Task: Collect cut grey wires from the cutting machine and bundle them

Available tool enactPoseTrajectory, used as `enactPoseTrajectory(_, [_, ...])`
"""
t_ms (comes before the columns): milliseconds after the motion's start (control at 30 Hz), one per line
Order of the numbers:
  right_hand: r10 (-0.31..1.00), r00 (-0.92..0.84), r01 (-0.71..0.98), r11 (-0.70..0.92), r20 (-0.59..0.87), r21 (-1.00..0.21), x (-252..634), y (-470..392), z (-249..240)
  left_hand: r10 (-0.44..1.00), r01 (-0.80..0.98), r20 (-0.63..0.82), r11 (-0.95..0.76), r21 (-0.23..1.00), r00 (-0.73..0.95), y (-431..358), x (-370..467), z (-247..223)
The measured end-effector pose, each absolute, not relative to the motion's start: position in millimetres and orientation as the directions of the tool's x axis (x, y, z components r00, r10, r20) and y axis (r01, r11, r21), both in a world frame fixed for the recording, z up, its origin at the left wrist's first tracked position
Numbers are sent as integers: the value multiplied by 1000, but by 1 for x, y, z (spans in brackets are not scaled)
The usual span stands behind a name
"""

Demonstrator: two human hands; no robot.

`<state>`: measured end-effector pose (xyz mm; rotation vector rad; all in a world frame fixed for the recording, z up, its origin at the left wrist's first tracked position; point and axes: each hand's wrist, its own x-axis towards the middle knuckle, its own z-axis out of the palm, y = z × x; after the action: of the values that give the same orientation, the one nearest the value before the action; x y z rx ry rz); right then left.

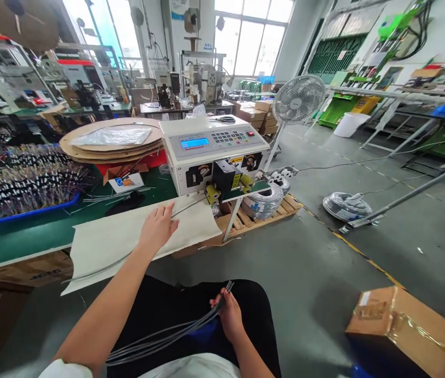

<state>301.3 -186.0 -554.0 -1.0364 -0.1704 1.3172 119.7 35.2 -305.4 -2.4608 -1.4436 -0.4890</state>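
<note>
1. Our left hand (pixel 158 227) lies flat, fingers spread, on a cut wire (pixel 185 208) in the pale tray (pixel 100 247), near the cutting machine (pixel 214 152).
2. Our right hand (pixel 228 313) grips a wire bundle (pixel 167 336) over our lap.
3. We judge the loosely held bundle could splay or slip.

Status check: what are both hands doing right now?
Left hand open, on grey cut wire in beige tray. Right hand shut on grey wire bundle. Nothing blocking.

Wire bundle (pixel 167 338) runs behind left arm; cardboard box (pixel 411 331) cut by frame edge
</note>
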Motion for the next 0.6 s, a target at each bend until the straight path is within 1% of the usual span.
enactPoseTrajectory(67, [875,287,-704,-83,-389,-705,301,-185,-553,796,866,360,-494,-78,486,36,114,-302])
enactPoseTrajectory(133, [895,265,-697,-79,-359,-712,301,-182,-551,806,862,319,-500,-81,498,27,104,-297])
enactPoseTrajectory(233, [905,249,-698,-78,-345,-711,300,-179,-545,832,866,277,-500,-3,481,-8,92,-295])
enactPoseTrajectory(300, [901,248,-719,-76,-357,-691,298,-178,-538,826,837,209,-544,59,523,-45,93,-303])
enactPoseTrajectory(367, [888,242,-754,-82,-391,-652,295,-179,-532,800,793,93,-600,106,592,-84,99,-321])
enactPoseTrajectory(433, [872,242,-790,-77,-425,-608,293,-180,-528,774,772,-53,-618,147,630,-117,108,-347])
enactPoseTrajectory(533, [864,262,-817,-39,-431,-575,290,-182,-529,752,796,-260,-577,184,606,-150,121,-391])
enactPoseTrajectory(600, [859,274,-817,-28,-432,-575,289,-184,-530,732,801,-326,-560,214,598,-161,126,-415])
